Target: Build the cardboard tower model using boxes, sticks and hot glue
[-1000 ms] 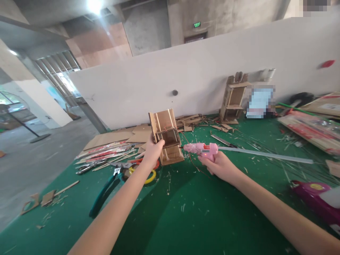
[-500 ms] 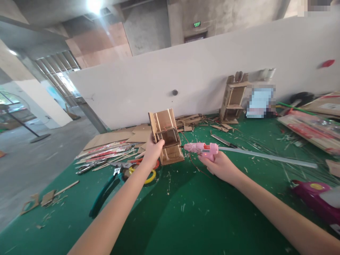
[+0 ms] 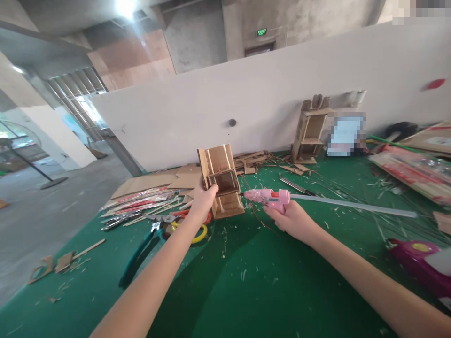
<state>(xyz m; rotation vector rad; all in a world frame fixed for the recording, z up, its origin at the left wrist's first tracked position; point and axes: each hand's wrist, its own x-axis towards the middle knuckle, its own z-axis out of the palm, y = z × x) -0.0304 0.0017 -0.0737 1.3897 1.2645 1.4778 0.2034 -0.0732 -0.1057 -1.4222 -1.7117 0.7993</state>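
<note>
My left hand grips a small brown cardboard structure by its left side, thumb on the front. The structure is tilted and has an open, box-like middle. In my right hand is a pink hot glue gun, fingers wrapped round its handle. Its nozzle points left, at the structure's right edge; I cannot tell whether it touches. A long translucent glue stick sticks out of the gun's back. Under my left forearm lie teal-handled pliers and scissors with yellow handles.
A taller cardboard structure stands against the white partition. Cardboard scraps and packs of sticks lie along the back of the green table. At the right are a purple device and a phone-like screen.
The glue stick's far end has shifted slightly toward the gun. My hands, the cardboard structure and the gun stay almost still.
</note>
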